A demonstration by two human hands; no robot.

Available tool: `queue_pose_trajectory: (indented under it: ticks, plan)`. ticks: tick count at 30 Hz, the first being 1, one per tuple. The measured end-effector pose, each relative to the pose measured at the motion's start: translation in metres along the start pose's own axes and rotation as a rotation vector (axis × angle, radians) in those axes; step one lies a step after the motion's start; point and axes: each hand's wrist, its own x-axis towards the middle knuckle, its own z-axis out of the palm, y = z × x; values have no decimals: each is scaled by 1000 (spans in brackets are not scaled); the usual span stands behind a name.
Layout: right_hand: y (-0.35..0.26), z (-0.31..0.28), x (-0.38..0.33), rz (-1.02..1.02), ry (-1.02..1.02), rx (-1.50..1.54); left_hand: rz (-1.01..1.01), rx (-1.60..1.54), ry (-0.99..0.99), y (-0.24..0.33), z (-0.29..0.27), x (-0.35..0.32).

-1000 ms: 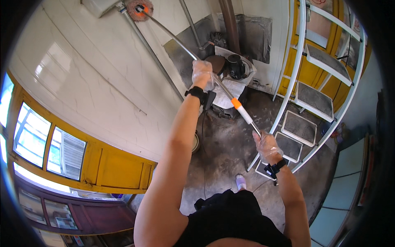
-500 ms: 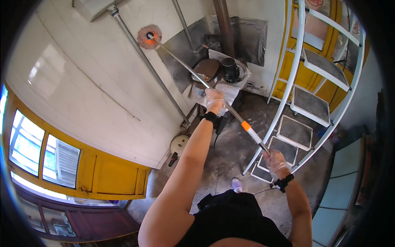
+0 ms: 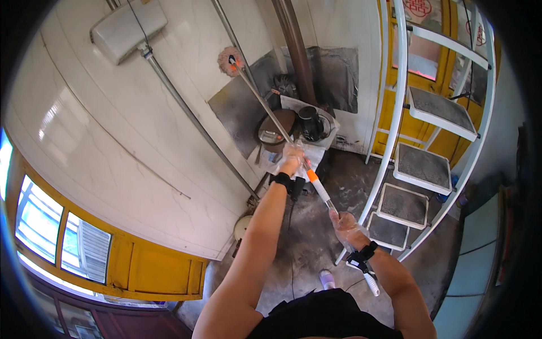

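A long-handled mop with a round, fluffy, pinkish head [image 3: 225, 63] is held up in both hands. Its head is at the white wall, overlapping a slim upright pipe in the view; whether it touches the wall I cannot tell. My left hand [image 3: 292, 158], in a clear plastic glove, is wrapped round the middle of the metal pole [image 3: 262, 103]. Lower down, just past an orange and white band, my right hand [image 3: 348, 230], also gloved, grips the pole. A white handle end [image 3: 371, 284] sticks out below my right wrist.
Beyond my left hand, a small table holds a dark round pan [image 3: 278, 127] and a black kettle [image 3: 310, 123]. A white stepladder [image 3: 426, 164] stands close on my right. Pipes [image 3: 195, 116] run along the wall; a yellow-framed window [image 3: 84, 231] is at left.
The mop head has shifted right and slightly down along the wall. My right hand has moved left, and the pole is steeper. The white handle end has come into sight.
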Motion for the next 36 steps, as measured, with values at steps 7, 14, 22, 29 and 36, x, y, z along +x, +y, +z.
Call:
queue_pose_trajectory:
  ticks: [7,14,22,29,36]
  plan:
    - [96,16,20,-123,105,27,-193,203,137,21,83,-67]
    - [71,51,74,-280,57,373,153,284,134,107,73,-62]
    - [-44,-44,104,-283,183,301,98,209,190,180,75,38]
    - [36,14,127,-226,-77,409,54,249,208,197,36,105]
    - [-19,20,190,-171,234,141,247,226,190,244,19,153]
